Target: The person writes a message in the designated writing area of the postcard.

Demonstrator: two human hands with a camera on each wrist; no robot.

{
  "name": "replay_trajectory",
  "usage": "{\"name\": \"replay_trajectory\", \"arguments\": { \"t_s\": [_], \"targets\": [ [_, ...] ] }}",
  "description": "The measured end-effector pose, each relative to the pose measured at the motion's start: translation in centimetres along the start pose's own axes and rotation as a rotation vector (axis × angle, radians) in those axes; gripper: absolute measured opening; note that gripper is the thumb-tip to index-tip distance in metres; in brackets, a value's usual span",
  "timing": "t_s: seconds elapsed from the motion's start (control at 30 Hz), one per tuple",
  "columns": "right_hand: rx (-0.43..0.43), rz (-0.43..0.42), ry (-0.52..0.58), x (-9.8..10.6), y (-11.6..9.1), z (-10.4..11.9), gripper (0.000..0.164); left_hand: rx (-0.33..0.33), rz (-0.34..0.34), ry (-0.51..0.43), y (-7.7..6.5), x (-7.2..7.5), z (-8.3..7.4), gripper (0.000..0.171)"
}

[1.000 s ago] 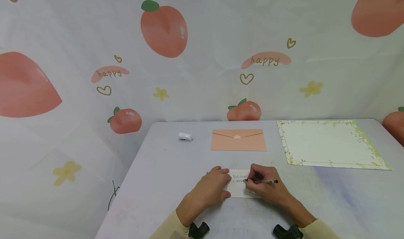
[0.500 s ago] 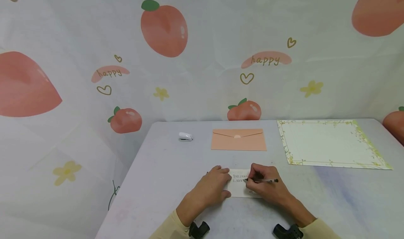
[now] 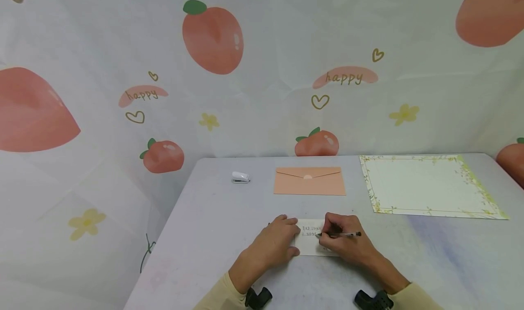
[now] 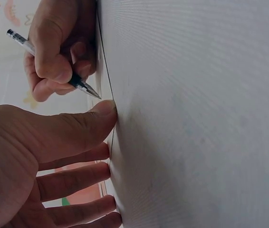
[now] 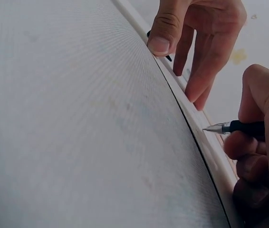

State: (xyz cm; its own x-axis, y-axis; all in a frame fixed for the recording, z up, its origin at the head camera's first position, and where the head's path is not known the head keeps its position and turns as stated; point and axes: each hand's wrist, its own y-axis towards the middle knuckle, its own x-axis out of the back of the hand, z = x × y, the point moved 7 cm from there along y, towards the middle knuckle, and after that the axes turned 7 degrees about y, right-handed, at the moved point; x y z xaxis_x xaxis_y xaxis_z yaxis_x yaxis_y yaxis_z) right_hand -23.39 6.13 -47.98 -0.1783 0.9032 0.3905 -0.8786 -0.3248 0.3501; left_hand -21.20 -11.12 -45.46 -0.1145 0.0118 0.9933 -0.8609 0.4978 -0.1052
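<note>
Scarcely changed in a second: pinching slim clear-and-black plastic pen (image 3: 347, 235) in right hand (image 3: 348, 248), steadying small white rectangular paper (image 3: 308, 245) with spread left hand (image 3: 275, 242), apparently mid-writing.

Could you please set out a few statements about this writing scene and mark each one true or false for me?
1. The left hand rests on the left edge of a small rectangular white paper card. True.
2. The card is blank. False: it bears lines of handwriting.
3. The right hand grips a slim pen with a clear barrel and black end. True.
4. A small white stapler lies left of a peach-coloured rectangular paper envelope. True.
5. The right hand holds the stapler. False: it lies on the pale table, away from both hands.
6. The envelope stands upright. False: it lies flat.
</note>
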Motion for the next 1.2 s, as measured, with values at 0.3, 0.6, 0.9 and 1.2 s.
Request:
{"name": "replay_trajectory", "arguments": {
  "t_s": [0.3, 0.6, 0.9, 1.2],
  "targets": [
    [-0.026, -0.020, -0.005, 0.0, 0.1, -0.2, 0.033, 0.003, -0.001, 0.006, 0.0, 0.0, 0.0, 0.042],
    [0.003, -0.137, -0.013, 1.0, -0.1, -0.1, 0.037, 0.012, 0.005, -0.002, 0.0, 0.0, 0.0, 0.044],
    [-0.077, -0.059, 0.019, 1.4, -0.1, -1.1, 0.035, 0.022, 0.009, -0.002, 0.0, -0.1, 0.0, 0.045],
    [-0.021, -0.051, 0.014, 1.3, -0.3, -0.7, 0.034, 0.014, 0.008, -0.004, 0.0, 0.0, -0.1, 0.044]
  ]
}}
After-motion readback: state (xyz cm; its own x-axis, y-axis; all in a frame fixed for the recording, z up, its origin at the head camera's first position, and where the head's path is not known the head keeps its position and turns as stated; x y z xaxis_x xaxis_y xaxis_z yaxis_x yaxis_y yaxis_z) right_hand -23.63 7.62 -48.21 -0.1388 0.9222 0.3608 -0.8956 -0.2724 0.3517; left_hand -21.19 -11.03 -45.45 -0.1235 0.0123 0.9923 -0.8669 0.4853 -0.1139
